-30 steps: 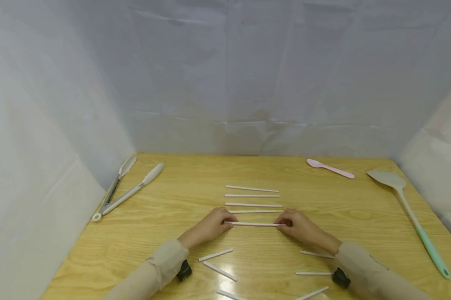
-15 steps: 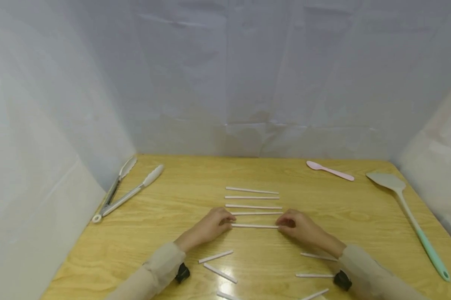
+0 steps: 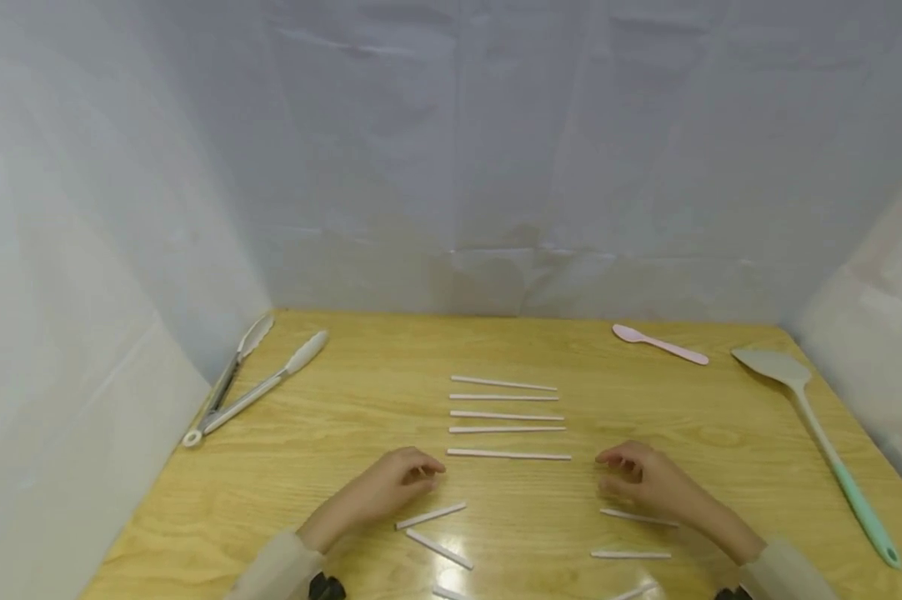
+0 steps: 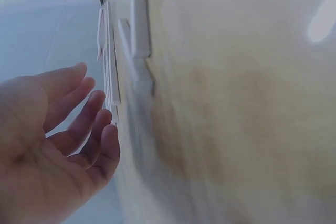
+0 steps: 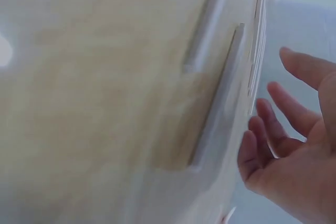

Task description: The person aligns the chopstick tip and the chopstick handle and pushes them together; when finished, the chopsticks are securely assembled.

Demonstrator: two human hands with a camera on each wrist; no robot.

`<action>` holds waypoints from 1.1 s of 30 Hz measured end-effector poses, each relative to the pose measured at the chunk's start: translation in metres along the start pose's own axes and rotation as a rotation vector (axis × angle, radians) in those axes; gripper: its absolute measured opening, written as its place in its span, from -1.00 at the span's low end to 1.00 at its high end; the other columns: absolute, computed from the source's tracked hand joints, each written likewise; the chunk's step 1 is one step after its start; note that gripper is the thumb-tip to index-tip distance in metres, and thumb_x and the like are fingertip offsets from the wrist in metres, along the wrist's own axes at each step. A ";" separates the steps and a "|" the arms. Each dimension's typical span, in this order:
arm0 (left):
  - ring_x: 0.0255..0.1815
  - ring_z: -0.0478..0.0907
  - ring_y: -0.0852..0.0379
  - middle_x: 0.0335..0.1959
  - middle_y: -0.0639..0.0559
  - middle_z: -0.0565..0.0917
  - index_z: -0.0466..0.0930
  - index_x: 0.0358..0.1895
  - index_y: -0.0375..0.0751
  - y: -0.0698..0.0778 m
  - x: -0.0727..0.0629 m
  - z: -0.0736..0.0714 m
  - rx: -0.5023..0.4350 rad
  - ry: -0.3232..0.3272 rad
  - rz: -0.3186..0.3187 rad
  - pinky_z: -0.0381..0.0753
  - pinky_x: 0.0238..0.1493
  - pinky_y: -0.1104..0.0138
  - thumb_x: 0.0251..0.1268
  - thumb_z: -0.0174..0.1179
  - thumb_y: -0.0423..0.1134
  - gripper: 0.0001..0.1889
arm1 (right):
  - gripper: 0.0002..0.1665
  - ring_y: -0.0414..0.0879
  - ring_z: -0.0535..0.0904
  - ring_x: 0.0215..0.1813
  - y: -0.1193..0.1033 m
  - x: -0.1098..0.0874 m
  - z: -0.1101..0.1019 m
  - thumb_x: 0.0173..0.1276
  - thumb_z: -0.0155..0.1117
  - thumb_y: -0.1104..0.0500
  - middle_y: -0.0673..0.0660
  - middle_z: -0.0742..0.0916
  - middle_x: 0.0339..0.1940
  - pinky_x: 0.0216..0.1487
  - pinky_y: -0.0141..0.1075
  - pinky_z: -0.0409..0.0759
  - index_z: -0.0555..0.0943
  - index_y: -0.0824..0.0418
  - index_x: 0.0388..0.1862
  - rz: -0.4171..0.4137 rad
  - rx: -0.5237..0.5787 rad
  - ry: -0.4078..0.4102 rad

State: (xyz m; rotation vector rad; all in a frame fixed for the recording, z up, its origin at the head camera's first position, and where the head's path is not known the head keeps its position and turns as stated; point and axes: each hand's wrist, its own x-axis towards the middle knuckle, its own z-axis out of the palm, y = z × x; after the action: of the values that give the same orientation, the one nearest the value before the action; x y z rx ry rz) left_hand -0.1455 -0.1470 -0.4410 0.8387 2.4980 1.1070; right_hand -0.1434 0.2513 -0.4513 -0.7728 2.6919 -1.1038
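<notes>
Several pale, tapered chopsticks lie crosswise in a stacked row mid-table, the nearest chopstick [image 3: 508,454] a little longer-looking than the others. My left hand [image 3: 391,487] hovers just left of its end, fingers loosely bent, touching nothing. Off the right end, my right hand [image 3: 657,483] is likewise apart from it, thumb and fingers spread. Both wrist views show bare palms, the left hand [image 4: 58,145] and the right hand [image 5: 294,140] holding nothing. Closer to me, loose chopsticks lie at angles: one slanted chopstick [image 3: 439,550] on the left, another chopstick [image 3: 631,555] on the right.
Metal tongs [image 3: 248,396] with pale tips lie spread at the left edge. A pink spoon [image 3: 661,344] rests at the back right. Along the right edge lies a spatula [image 3: 814,421] with a green handle. White sheeting [image 3: 451,167] walls the wooden table [image 3: 361,358].
Both hands have let go of the nearest chopstick's ends and drawn apart and back toward me. That chopstick now lies on the table, parallel to the row.
</notes>
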 end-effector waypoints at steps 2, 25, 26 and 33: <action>-0.14 0.53 0.12 -0.14 -0.03 0.62 0.58 0.01 -0.33 -0.001 -0.008 0.001 -0.024 -0.024 -0.009 0.55 -0.09 0.34 0.38 0.11 -0.23 -0.73 | -0.59 -0.16 0.51 -0.16 0.003 -0.010 0.000 0.25 0.35 0.09 0.10 0.64 -0.16 -0.17 -0.39 0.55 0.57 0.32 -0.02 0.003 -0.011 -0.035; -0.13 0.42 0.15 -0.22 0.14 0.57 0.63 -0.07 -0.22 0.007 -0.021 0.023 0.103 -0.009 -0.010 0.46 -0.07 0.33 0.25 0.25 -0.17 -0.74 | -0.82 -0.41 0.42 -0.31 0.024 -0.049 0.008 0.25 0.30 0.33 -0.07 0.60 -0.36 -0.40 -0.44 0.47 0.64 0.32 -0.16 -0.118 0.073 -0.044; -0.14 0.42 0.15 -0.24 0.14 0.56 0.64 -0.08 -0.22 0.008 -0.020 0.024 0.106 -0.006 -0.009 0.46 -0.08 0.33 0.25 0.24 -0.19 -0.76 | -0.84 -0.40 0.40 -0.35 0.024 -0.048 0.008 0.24 0.29 0.36 -0.06 0.59 -0.40 -0.45 -0.43 0.45 0.64 0.34 -0.18 -0.132 0.077 -0.038; -0.22 0.43 0.22 -0.33 0.15 0.56 0.65 -0.14 -0.25 0.010 -0.017 0.023 0.127 0.007 0.002 0.48 -0.16 0.39 0.25 0.22 -0.32 -0.84 | -0.89 -0.42 0.38 -0.41 0.022 -0.043 0.010 0.24 0.28 0.38 -0.16 0.54 -0.45 -0.51 -0.45 0.42 0.65 0.31 -0.24 -0.129 0.069 -0.032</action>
State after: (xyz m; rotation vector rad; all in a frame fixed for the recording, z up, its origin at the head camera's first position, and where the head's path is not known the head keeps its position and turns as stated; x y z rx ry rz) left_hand -0.1172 -0.1385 -0.4488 0.8726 2.5962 0.9617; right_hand -0.1122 0.2802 -0.4760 -0.9559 2.5940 -1.1943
